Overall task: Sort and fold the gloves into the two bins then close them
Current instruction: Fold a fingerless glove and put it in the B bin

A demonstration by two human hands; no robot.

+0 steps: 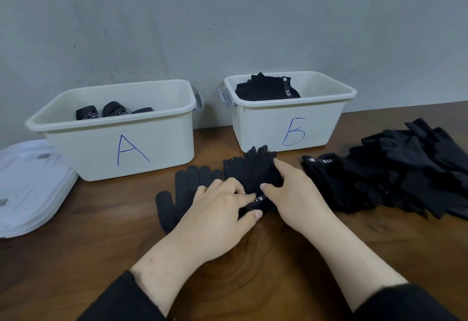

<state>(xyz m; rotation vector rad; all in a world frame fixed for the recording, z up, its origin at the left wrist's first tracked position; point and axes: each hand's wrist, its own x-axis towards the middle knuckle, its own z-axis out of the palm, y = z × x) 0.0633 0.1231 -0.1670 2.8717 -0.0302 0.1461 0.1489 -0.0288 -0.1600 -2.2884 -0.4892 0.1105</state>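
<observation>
Left hand (217, 209): fingers curled, pinching the cuff end of the black glove (253, 176) at its white "5.11" label; the hand lies partly over the grey glove (182, 194).
Right hand (291, 189): thumb and fingers clamped on the right side of the same black glove, just beside the left hand.
Black glove: bunched on the table (101, 232), in front of bin B (291, 128), fingers pointing toward the bins.
Grey glove: flat on the table, left of the black glove and touching it, fingers pointing away from the person.
Glove pile (395, 174): black gloves heaped on the table at the right, one showing a "5.11" label; apart from both hands.
Bin A (121, 138): white, open, at the left against the wall (228, 17); holds rolled patterned gloves (114, 110).
Bin B: white, open, right of bin A; holds folded black gloves (266, 88) at its left side.
Lids (30, 186): white, stacked flat on the table, left of bin A.
Sleeves (405, 303): black, covering both forearms at the lower edge of the view.
</observation>
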